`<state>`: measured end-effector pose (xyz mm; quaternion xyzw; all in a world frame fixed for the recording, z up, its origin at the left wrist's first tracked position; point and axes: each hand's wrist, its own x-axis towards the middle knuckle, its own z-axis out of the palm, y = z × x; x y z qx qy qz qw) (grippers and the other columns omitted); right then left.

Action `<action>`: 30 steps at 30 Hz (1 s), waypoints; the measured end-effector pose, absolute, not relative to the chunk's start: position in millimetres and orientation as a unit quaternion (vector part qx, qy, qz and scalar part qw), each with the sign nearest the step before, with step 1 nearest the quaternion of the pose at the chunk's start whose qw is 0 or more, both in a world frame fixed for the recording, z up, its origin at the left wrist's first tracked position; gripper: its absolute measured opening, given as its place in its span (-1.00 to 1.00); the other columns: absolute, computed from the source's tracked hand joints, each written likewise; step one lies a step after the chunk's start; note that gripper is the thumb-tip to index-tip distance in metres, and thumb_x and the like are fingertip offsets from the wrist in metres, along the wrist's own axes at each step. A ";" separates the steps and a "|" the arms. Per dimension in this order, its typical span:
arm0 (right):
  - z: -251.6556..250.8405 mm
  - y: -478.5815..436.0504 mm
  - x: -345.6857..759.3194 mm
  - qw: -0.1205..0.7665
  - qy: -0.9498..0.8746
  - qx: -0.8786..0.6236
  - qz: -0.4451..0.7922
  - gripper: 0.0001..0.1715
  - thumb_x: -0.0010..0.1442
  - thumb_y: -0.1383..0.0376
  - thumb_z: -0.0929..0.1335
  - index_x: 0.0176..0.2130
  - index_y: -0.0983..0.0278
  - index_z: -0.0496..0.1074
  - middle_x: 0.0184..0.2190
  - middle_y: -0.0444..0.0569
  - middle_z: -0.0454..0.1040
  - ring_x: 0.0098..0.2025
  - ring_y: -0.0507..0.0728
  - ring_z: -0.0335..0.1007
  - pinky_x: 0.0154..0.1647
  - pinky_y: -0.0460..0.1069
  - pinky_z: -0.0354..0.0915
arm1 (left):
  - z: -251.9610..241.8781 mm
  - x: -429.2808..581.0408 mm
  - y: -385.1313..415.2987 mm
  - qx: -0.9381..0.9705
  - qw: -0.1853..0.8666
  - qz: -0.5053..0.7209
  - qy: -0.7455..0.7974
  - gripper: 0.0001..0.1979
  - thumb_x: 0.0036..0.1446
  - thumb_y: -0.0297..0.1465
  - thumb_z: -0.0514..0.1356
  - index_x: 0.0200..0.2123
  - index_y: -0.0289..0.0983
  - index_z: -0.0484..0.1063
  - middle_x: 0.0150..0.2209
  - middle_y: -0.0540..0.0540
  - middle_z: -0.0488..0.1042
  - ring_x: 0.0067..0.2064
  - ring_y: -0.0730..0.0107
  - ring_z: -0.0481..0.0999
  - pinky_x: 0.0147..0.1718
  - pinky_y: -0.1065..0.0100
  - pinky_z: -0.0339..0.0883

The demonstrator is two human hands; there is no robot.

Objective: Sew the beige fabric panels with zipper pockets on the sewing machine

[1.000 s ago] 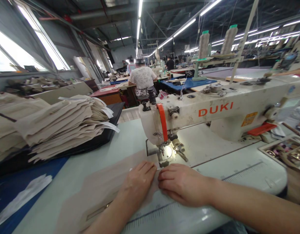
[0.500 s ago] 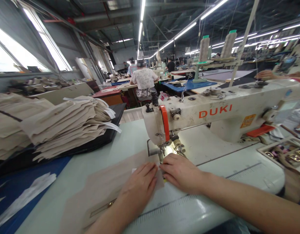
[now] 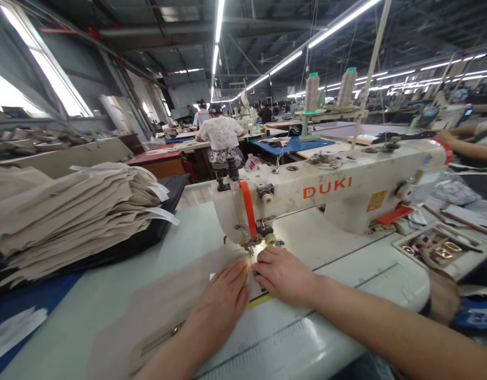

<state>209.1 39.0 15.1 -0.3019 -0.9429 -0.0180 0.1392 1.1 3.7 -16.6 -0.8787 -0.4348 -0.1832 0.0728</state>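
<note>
A thin beige fabric piece (image 3: 156,295) lies across the pale green sewing table (image 3: 199,227), its front end at the needle area of the white DUKI sewing machine (image 3: 283,184). My left hand (image 3: 223,298) rests flat on the fabric, fingers stretched towards the presser foot (image 3: 250,249). Close beside its fingertips, my right hand (image 3: 281,274) has its fingers bent and pinched at the fabric's right edge. Partly under my left wrist is a narrow slot in the fabric with a small gold-coloured metal part (image 3: 176,329), perhaps a zipper. My hands cover the seam.
To the left, a tall stack of beige fabric pieces (image 3: 81,211) sits on black material. An open tray (image 3: 441,248) of metal fittings stands at the right. Thread cones (image 3: 312,92) rise behind the machine. A co-worker (image 3: 222,134) sits ahead; another person's arm (image 3: 469,142) shows at right.
The view has turned slightly right. The fabric and both hands have moved a little forward towards the needle, and more of a yellow strip on the table shows below my hands.
</note>
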 end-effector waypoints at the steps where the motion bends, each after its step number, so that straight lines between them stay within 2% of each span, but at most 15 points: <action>1: 14.2 40.4 209.9 0.140 -0.942 -0.305 -0.020 -0.78 0.38 0.34 0.29 -0.19 0.37 0.52 -0.25 0.07 0.50 -0.12 0.20 0.35 0.00 0.06 0.25 | -16.4 1.8 5.9 -0.879 0.076 -0.182 -0.434 -0.62 0.34 -0.41 -0.01 0.12 -0.35 0.44 0.13 -0.27 0.50 0.16 0.15 0.49 0.14 0.07 0.39; 5: 12.4 43.6 211.0 0.142 -0.940 -0.309 -0.026 -0.77 0.39 0.33 0.27 -0.19 0.35 0.51 -0.27 0.05 0.49 -0.16 0.19 0.34 -0.03 0.06 0.25 | -16.1 2.8 12.9 -0.880 0.072 -0.189 -0.430 -0.63 0.34 -0.42 0.00 0.12 -0.30 0.44 0.12 -0.23 0.52 0.15 0.18 0.49 0.16 0.07 0.37; 13: 14.5 44.5 209.8 0.129 -0.940 -0.313 -0.030 -0.75 0.41 0.34 0.25 -0.19 0.35 0.50 -0.29 0.05 0.47 -0.22 0.17 0.33 -0.09 0.05 0.22 | -20.2 2.0 18.2 -0.887 0.113 -0.203 -0.398 -0.63 0.35 -0.43 -0.01 0.11 -0.34 0.44 0.11 -0.25 0.52 0.12 0.17 0.51 0.12 0.08 0.42; 21: 12.2 45.5 210.3 0.128 -0.941 -0.312 -0.027 -0.75 0.41 0.35 0.25 -0.14 0.37 0.50 -0.27 0.07 0.47 -0.20 0.18 0.33 -0.11 0.06 0.21 | -21.3 0.9 18.0 -0.884 0.082 -0.205 -0.411 -0.62 0.34 -0.42 0.00 0.14 -0.36 0.41 0.13 -0.28 0.50 0.13 0.12 0.50 0.12 0.01 0.42; 30: 10.5 45.0 209.0 0.131 -0.941 -0.311 -0.032 -0.77 0.40 0.35 0.27 -0.19 0.37 0.51 -0.29 0.08 0.47 -0.18 0.20 0.33 -0.12 0.06 0.22 | -16.9 1.9 16.3 -0.883 0.054 -0.189 -0.427 -0.63 0.34 -0.40 0.02 0.15 -0.28 0.41 0.16 -0.23 0.48 0.16 0.17 0.48 0.16 0.05 0.37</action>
